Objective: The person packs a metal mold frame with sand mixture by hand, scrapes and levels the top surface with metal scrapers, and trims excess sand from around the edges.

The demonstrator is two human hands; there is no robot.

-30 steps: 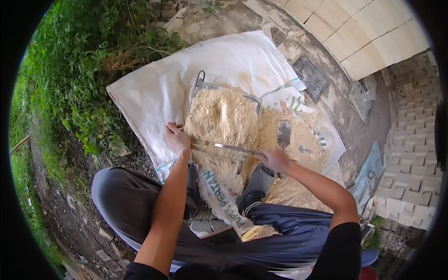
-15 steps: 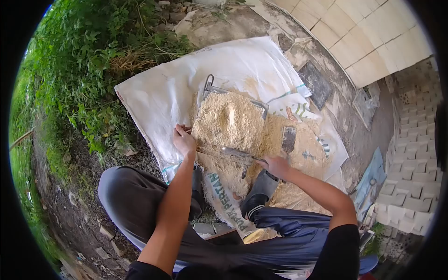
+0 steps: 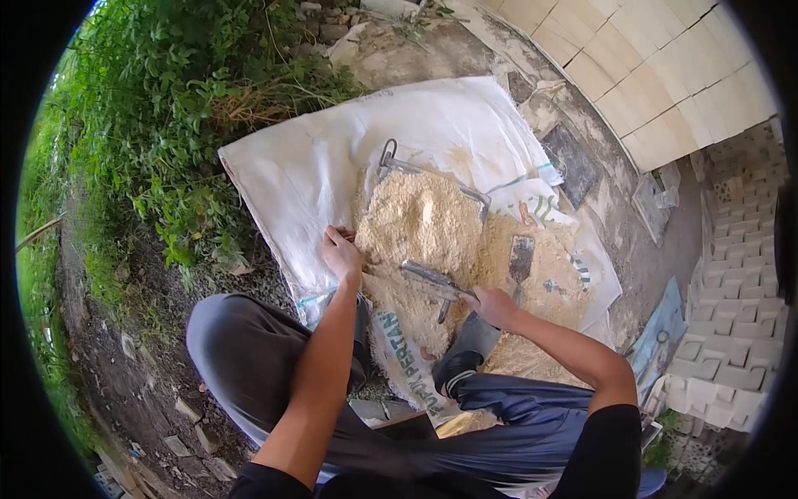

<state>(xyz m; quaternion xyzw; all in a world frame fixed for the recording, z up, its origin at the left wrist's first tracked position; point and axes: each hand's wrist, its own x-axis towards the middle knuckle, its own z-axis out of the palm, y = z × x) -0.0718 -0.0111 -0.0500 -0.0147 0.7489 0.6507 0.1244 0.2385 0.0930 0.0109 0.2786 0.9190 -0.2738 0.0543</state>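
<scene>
My right hand is closed round the handle of a trowel, whose powder-dusted blade lies along the near edge of a heap of pale, sandy powder. The heap fills and covers a metal mould; its rim and looped handle show at the far side. Curled fingers of my left hand grip at the mould's left edge, though the exact part they hold is mostly hidden. To the right, a second flat-bladed tool rests on loose powder.
White woven sacks lie under the mould. Green plants grow at the left. A dark flat slab lies right of the sacks, near stacked pale tiles and patterned blocks. My boot stands close to the mould.
The view has shifted slightly, so the scene sits a little lower and to the right. The trowel stays by the heap's near edge, its blade turned slightly. Both hands keep nearly the same places.
</scene>
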